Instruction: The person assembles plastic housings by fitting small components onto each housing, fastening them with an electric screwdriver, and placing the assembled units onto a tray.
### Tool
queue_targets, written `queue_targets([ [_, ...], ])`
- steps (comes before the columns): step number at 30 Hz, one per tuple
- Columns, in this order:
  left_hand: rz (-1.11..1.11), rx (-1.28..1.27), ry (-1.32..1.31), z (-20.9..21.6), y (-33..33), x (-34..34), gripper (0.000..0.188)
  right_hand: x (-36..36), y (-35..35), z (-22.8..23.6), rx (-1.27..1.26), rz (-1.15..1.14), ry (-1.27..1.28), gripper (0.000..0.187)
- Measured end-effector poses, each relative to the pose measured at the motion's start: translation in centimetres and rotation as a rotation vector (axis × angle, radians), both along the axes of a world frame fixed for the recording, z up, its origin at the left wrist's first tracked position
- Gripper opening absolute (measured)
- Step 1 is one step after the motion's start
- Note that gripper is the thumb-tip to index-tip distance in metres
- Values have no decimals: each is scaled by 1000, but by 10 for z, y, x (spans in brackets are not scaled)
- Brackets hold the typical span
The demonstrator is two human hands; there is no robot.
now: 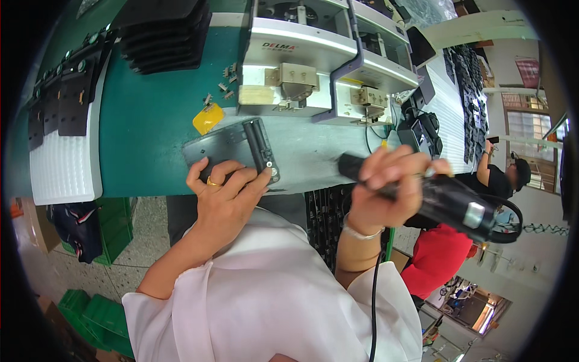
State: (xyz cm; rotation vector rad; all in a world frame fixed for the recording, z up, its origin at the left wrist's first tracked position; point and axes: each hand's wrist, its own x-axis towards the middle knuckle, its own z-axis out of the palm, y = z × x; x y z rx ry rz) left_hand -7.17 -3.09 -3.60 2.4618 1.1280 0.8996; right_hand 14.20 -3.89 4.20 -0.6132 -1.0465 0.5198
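Note:
My left hand (226,187), with a ring on one finger, grips the near edge of a flat dark grey plastic housing (226,145). The housing lies on the green bench mat, and a raised black bar runs along its right side. Raised to the right, my right hand (395,190) is wrapped round a black electric screwdriver (452,205). Its tip points left, apart from the housing, and is smeared by motion. A black cord (374,301) hangs down below my right wrist. Just beyond the housing is a small yellow piece (208,118), with several little metal parts (228,81) near it.
Two silver-grey machines (301,54) stand at the back of the bench. Stacked black panels (163,36) are at the back left, and a white ribbed tray (66,175) with black parts lies left. Green crates (99,320) stand on the floor. A person in red (437,259) is at the right.

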Motion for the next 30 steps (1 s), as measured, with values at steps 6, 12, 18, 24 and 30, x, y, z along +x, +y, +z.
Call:
queue_targets([
  [6, -30, 8, 35, 3, 2, 4, 37, 58, 23, 20, 93, -393, -54, 38],
  [12, -19, -9, 60, 3, 2, 6, 36, 55, 34, 16, 65, -377, -120, 42],
  [18, -20, -4, 78, 3, 2, 6, 35, 57, 37, 14, 65, -346, -86, 41],
  [24, -10, 7, 92, 6, 2, 6, 35, 60, 37, 15, 34, -335, -164, 39],
  [30, -12, -8, 117, 9, 2, 5, 35, 56, 36, 21, 84, -310, -137, 40],
])
